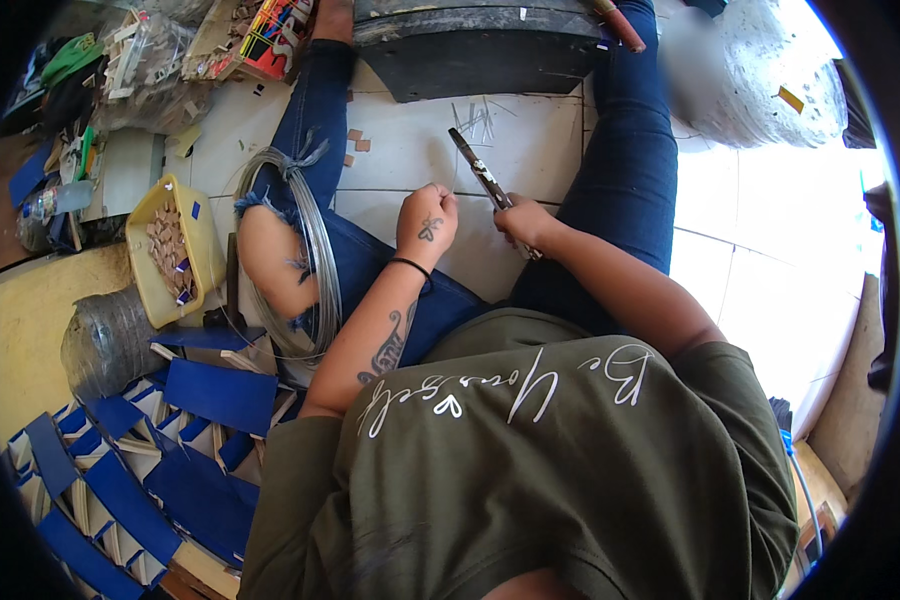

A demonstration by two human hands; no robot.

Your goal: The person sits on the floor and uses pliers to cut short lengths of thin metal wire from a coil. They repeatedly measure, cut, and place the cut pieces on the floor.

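My left hand is closed in a fist over the floor between my legs. A thin wire rises from its fingertips. My right hand grips a long, narrow metal tool, dark with worn pale patches, tilted up and to the left; its exact kind does not show clearly. The tool's upper end is near several short cut wires scattered on the tiles. Around my bent left knee hangs a coil of grey wire, tied at its top.
A yellow basket of small brown pieces stands left. Blue-covered wooden frames pile up at lower left. Ahead is a black block-like object. Small brown squares lie on the floor. A large plastic-wrapped bundle sits far right.
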